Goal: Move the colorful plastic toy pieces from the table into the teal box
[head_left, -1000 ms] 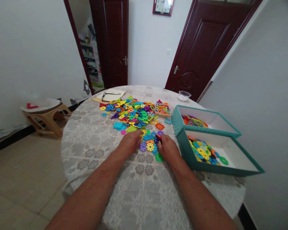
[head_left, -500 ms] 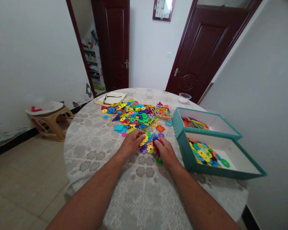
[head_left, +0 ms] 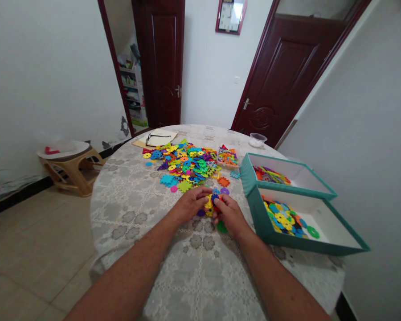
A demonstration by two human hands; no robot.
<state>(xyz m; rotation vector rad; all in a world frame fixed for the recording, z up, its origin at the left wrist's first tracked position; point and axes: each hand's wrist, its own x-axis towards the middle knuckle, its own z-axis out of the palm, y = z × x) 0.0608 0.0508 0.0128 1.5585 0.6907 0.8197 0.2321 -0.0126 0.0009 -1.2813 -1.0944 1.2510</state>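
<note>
My left hand [head_left: 194, 203] is closed on a yellow notched plastic disc [head_left: 209, 201]. Right against it, my right hand [head_left: 229, 213] pinches a dark blue notched disc [head_left: 215, 196], with some red showing beside it. The two pieces meet between my fingertips; whether they are joined I cannot tell. Below the hands lie a purple disc [head_left: 201, 213] and a green disc [head_left: 222, 227], both partly covered. A lighter purple disc [head_left: 224, 191] rests just beyond my right hand.
A big heap of coloured plastic pieces [head_left: 187, 162] spreads across the table [head_left: 130, 249]. Beside it stands a small tub of pieces [head_left: 227, 157]. At right is a green two-part box [head_left: 297, 240] holding more discs. Glasses [head_left: 157, 137] and a clear bowl [head_left: 257, 139] sit farther back.
My left hand has moved right, bringing the yellow disc against the dark blue one in my right hand. My right hand has stayed nearly in place. The view has shifted slightly.
</note>
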